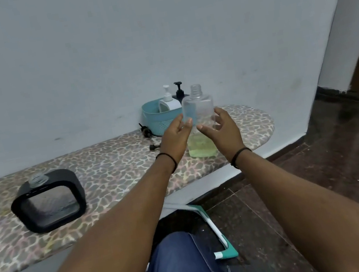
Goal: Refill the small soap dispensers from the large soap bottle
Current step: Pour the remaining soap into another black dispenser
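Upright, the large soap bottle (pixel 200 122) points its open neck upward.

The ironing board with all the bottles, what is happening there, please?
A person sits at the ironing board and reaches both hands toward a large clear bottle with its cap off and some yellowish soap at the bottom. The left hand and right hand are open on either side of it, not gripping. A black square dispenser stands uncapped to the left, and two more wait in a teal basket.
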